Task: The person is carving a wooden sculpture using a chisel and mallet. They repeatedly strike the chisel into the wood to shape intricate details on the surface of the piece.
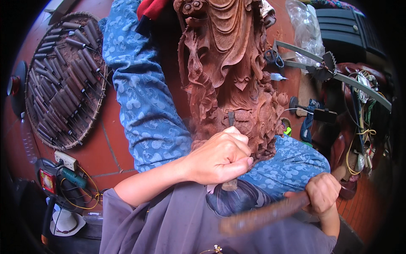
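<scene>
A large reddish-brown wood carving (220,72) with draped folds lies between my legs, its lower end toward me. My left hand (224,156) is closed around a carving chisel (231,118). The flat metal blade points away from me and its tip is at the carved surface; the handle's butt shows below my fist. At the right, my right hand (323,192) grips a wooden club-like mallet (264,213). The mallet's thick end points left, blurred by motion, a little nearer to me than the chisel's butt and apart from it.
A round woven tray (91,131) of many wooden-handled chisels lies on the tiled floor at left. Nearby are a power strip (65,161), a green power tool (72,177) and a white hat (65,222). At right are scissors (275,58), a metal frame (359,82) and tangled cords.
</scene>
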Action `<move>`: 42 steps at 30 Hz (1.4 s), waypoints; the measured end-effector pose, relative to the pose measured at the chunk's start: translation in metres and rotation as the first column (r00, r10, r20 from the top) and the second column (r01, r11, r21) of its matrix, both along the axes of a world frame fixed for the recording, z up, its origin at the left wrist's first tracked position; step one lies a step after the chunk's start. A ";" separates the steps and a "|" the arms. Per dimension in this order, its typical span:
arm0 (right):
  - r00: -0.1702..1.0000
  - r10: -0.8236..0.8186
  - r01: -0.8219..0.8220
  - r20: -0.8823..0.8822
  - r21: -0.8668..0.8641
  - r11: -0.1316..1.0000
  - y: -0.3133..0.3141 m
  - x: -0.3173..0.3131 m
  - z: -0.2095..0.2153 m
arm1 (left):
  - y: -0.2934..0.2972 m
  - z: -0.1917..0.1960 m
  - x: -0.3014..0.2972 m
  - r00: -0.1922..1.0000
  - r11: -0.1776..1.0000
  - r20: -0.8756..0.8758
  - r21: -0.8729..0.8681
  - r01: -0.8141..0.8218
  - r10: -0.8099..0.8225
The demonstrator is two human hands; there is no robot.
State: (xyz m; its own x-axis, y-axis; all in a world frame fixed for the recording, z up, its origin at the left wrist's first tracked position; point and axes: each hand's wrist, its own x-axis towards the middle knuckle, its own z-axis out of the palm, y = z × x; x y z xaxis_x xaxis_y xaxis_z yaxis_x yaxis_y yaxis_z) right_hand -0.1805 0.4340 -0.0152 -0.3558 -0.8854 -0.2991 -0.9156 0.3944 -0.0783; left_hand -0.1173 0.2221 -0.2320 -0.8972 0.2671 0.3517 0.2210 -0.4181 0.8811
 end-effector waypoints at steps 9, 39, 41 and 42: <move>0.994 0.045 -0.048 -0.095 -0.029 0.998 0.001 0.016 -0.007 | -0.005 -0.007 0.000 0.997 0.998 -0.052 -0.021 0.057 -0.058; 0.990 -0.120 0.117 -0.077 -0.036 0.992 0.004 0.024 -0.029 | 0.014 -0.005 0.010 0.989 0.993 -0.139 -0.100 -0.063 0.049; 0.989 -0.122 0.119 -0.083 -0.037 0.992 0.004 0.025 -0.029 | 0.012 -0.005 0.007 0.988 0.994 -0.150 -0.089 -0.060 0.046; 0.988 -0.134 0.132 -0.077 -0.027 0.991 0.004 0.025 -0.030 | 0.010 -0.005 0.006 0.988 0.995 -0.149 -0.081 -0.053 0.040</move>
State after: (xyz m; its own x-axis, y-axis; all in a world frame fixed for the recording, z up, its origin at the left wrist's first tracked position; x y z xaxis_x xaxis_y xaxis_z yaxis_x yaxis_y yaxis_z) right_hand -0.1557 0.4385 -0.0448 -0.4923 -0.8346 -0.2471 -0.8588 0.5120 -0.0184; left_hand -0.1117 0.2319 -0.2375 -0.8494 0.2605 0.4589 0.3686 -0.3295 0.8692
